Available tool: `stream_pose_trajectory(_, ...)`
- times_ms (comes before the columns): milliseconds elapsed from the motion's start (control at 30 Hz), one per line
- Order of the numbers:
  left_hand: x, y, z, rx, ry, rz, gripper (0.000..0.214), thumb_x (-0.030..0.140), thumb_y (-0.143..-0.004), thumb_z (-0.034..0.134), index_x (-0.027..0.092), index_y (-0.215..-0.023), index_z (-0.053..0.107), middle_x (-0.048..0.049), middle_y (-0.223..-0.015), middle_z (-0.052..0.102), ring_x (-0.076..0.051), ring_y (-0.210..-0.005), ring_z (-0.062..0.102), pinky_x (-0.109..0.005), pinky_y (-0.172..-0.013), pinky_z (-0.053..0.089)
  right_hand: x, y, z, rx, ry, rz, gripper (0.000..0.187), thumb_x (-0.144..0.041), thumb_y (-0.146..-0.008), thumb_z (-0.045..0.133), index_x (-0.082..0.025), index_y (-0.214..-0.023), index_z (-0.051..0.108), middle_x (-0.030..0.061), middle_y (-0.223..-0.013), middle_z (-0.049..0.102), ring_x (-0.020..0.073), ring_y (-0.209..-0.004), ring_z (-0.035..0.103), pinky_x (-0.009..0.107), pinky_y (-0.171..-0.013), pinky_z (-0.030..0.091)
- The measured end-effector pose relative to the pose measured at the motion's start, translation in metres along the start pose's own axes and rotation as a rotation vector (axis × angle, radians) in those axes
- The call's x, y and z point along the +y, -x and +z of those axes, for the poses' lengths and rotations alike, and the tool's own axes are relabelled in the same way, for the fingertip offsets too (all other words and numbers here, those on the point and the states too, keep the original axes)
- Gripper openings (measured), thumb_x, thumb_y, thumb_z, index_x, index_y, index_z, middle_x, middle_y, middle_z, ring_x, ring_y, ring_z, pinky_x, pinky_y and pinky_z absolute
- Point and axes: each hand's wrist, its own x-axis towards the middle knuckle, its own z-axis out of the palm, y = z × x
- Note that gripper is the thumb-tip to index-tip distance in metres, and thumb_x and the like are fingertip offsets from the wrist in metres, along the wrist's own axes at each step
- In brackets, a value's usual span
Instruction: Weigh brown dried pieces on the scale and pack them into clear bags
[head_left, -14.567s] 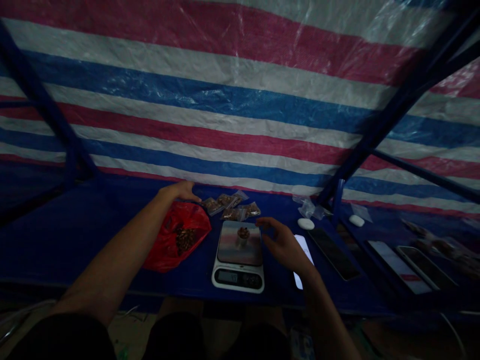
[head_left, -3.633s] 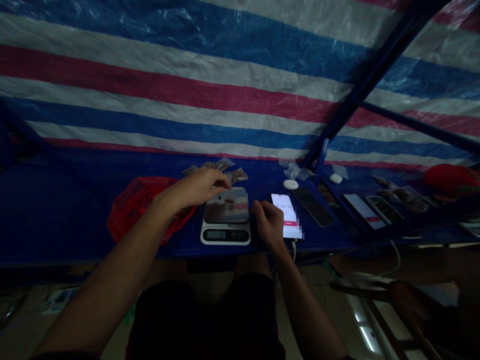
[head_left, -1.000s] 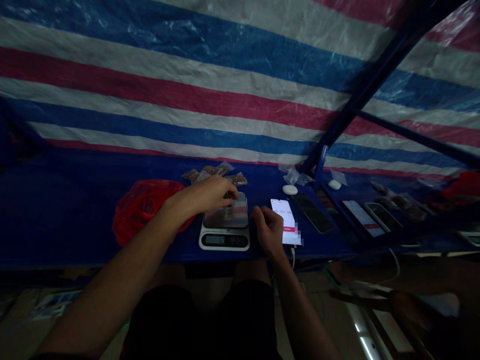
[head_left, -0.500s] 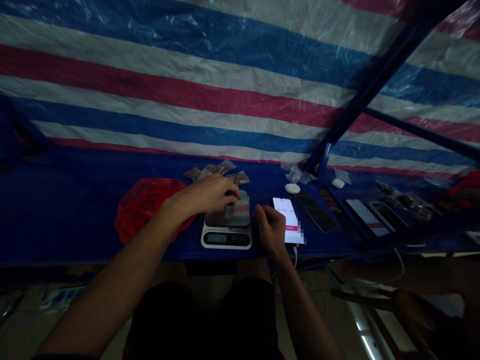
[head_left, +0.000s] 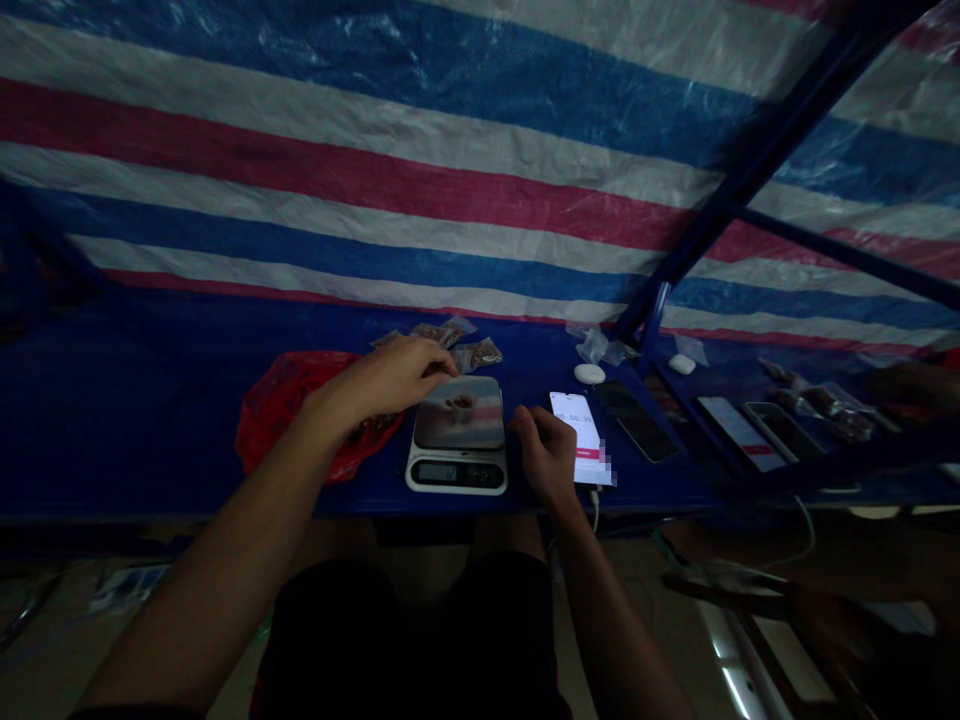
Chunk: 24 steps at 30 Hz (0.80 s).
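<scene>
A white kitchen scale point(head_left: 457, 478) with a shiny metal plate stands at the table's front edge, its display lit but too dim to read. On its plate lies a small heap of brown bits point(head_left: 461, 402). My left hand point(head_left: 412, 370) hovers off the plate's upper left corner, fingers bent and thumb apart, with nothing visible in them. Under that forearm spreads an opened red plastic bag point(head_left: 274, 405) holding brown bits. To the right of the scale, my right hand point(head_left: 546, 450) rests in a loose fist beside a lit phone point(head_left: 577, 425) showing a timer.
Small clear packets of brown bits point(head_left: 484, 352) lie behind the scale. Right of the lit phone are a dark phone point(head_left: 637, 425), a white case point(head_left: 589, 374) and clear plastic bags point(head_left: 594, 346). Blue frame bars rise there. Another person's hand point(head_left: 919, 390) shows at far right.
My left hand has drawn back leftward from over the scale plate, uncovering the brown heap and more of the plate. My right hand stays in place, still curled.
</scene>
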Motion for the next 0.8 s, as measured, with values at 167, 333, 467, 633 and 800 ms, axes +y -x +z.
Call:
stream_pose_trajectory(167,-0.019,0.005,0.015,-0.081,-0.060,-0.068,0.024,0.025,-0.100,0.065,0.020,-0.114,0.084,-0.0087,-0.116,0.083,-0.025,-0.106,0.076,-0.034,-0.090,0.054,0.001,0.000,0.001,-0.004,-0.013,0.012,0.051,-0.058,-0.097,0.063,-0.020,-0.063,0.066,-0.0029,-0.055,0.049,0.0129,-0.055,0.042,0.028,-0.054,0.032)
stream_pose_trajectory(333,-0.011,0.001,0.025,-0.123,-0.085,-0.051,0.022,0.024,-0.099,0.064,0.022,-0.107,0.084,-0.0075,-0.109,0.082,-0.025,-0.102,0.075,-0.033,-0.086,0.053,0.001,0.000,0.000,-0.001,-0.013,0.006,0.053,-0.060,-0.097,0.063,-0.020,-0.061,0.064,-0.0019,-0.056,0.052,0.0136,-0.057,0.044,0.028,-0.054,0.032)
stream_pose_trajectory(467,-0.011,0.000,0.021,-0.122,-0.050,-0.048,0.022,0.025,-0.100,0.062,0.021,-0.102,0.084,-0.0078,-0.105,0.082,-0.024,-0.097,0.075,-0.034,-0.085,0.053,0.003,0.001,-0.001,-0.006,-0.001,0.011,0.053,-0.059,-0.099,0.063,-0.020,-0.063,0.065,-0.0020,-0.056,0.052,0.0135,-0.057,0.044,0.029,-0.055,0.032)
stream_pose_trajectory(633,-0.001,0.006,0.004,0.036,-0.040,-0.027,0.025,0.028,-0.104,0.060,0.019,-0.109,0.083,-0.0094,-0.113,0.081,-0.025,-0.105,0.073,-0.037,-0.095,0.053,0.002,0.000,0.000,-0.005,-0.001,0.006,0.054,-0.059,-0.099,0.062,-0.020,-0.062,0.064,-0.0019,-0.056,0.052,0.0134,-0.057,0.044,0.028,-0.055,0.032)
stream_pose_trajectory(800,0.016,0.009,0.000,0.016,-0.016,0.014,0.027,0.027,-0.106,0.059,0.019,-0.114,0.083,-0.0103,-0.122,0.079,-0.025,-0.112,0.073,-0.037,-0.102,0.053,0.001,0.000,0.000,-0.002,0.004,0.015,0.055,-0.061,-0.098,0.062,-0.020,-0.061,0.061,-0.0024,-0.055,0.050,0.0131,-0.056,0.042,0.028,-0.054,0.030)
